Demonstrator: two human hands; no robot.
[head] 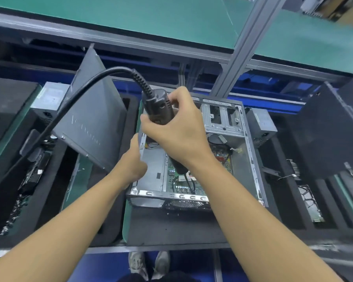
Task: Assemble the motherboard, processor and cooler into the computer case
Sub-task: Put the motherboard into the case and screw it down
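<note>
An open metal computer case [251, 151] lies on its side on a dark foam pad in the middle. A green motherboard [171, 178] sits inside it. My right hand [177, 127] grips a black electric screwdriver [159, 108], its bit pointing down onto the board near the processor area [190, 176]. A thick black cable [86, 88] arcs from the tool's top to the left. My left hand [134, 161] rests on the case's left rim with its fingers over the edge; how they curl is hidden. No cooler shows.
A dark case side panel [92, 127] leans at the left of the case. Other cases and power supplies [263, 123] stand at both sides in black foam trays. A grey aluminium post [238, 53] rises behind. My shoes [149, 265] show below the bench edge.
</note>
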